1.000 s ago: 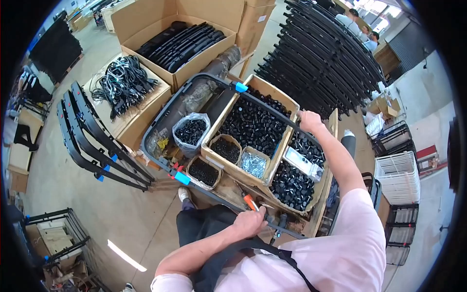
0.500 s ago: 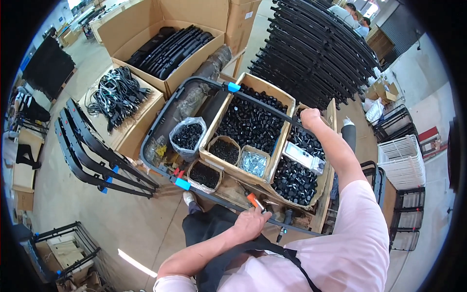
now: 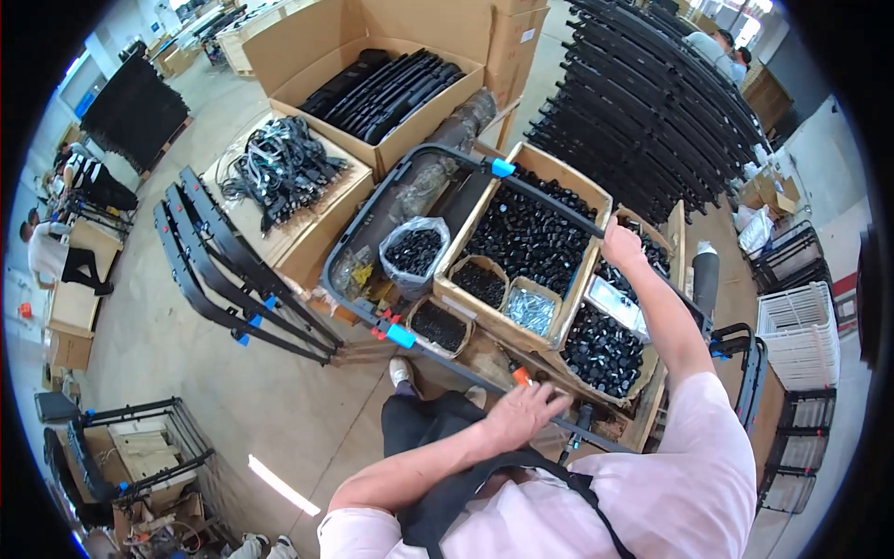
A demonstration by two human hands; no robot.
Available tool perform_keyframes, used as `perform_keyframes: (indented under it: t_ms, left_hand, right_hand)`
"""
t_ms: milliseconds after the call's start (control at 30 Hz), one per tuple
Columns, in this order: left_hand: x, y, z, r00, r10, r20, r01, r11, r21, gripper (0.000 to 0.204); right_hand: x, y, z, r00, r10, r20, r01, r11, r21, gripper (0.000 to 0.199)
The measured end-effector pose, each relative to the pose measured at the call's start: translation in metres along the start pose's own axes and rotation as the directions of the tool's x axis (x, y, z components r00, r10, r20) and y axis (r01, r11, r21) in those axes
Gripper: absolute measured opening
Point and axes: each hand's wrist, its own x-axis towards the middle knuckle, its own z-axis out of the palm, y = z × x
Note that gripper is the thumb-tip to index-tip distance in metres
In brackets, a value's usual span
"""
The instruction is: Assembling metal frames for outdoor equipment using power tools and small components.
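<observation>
1. Black tubular frame [image 3: 579, 217] with rounded corners lies tilted across the bins, reaching from my right hand [image 3: 622, 247] round to just beyond my left.
2. I have the right hand closed in a fist around the frame's far bar.
3. My left hand [image 3: 523, 415] is back-up over the near bar, fingers loosely bent; I cannot tell whether they pinch anything or touch the bar.
4. Just beyond those left fingertips I see the orange handle [image 3: 521, 375] of a tool, partly covered.
5. Two blue clips [image 3: 400, 335] sit on the frame, one to the left of each hand.
6. Left of the right hand, under the bar, is a carton [image 3: 494, 328] of black cylindrical caps [image 3: 526, 228]; its near end holds a smaller box of silver screws [image 3: 531, 309], ahead of the left hand.
7. For lettering, I find a white label [image 3: 528, 35] on a tall cardboard box [image 3: 507, 70], well beyond the right hand; its print is too small to read.
</observation>
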Motion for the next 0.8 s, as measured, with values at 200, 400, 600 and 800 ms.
perform_keyframes:
  t_ms: [200,400,600,800]
  left_hand:
    - [-0.052,-0.133,-0.12,0.708,-0.44,-0.552,0.464,0.879,-0.106,0.041]
    - [-0.114,-0.335,-0.182,0.557,-0.548,-0.624,0.799,0.557,0.225,0.053]
    - [-0.09,-0.409,-0.178,0.729,-0.588,-0.35,0.68,0.683,0.267,0.048]
    - [-0.084,-0.405,-0.178,0.726,-0.624,-0.289,0.686,0.684,0.247,0.037]
  right_hand:
    - [-0.227,-0.115,-0.1,0.789,-0.533,0.306,0.377,0.813,0.444,0.029]
    - [-0.341,-0.151,-0.092,0.873,-0.395,0.285,0.281,0.886,0.369,0.042]
    - [-0.35,-0.19,-0.093,0.997,-0.042,0.071,0.046,0.998,-0.048,0.055]
    - [-0.361,-0.204,-0.102,0.831,0.175,0.529,-0.068,0.974,-0.215,0.017]
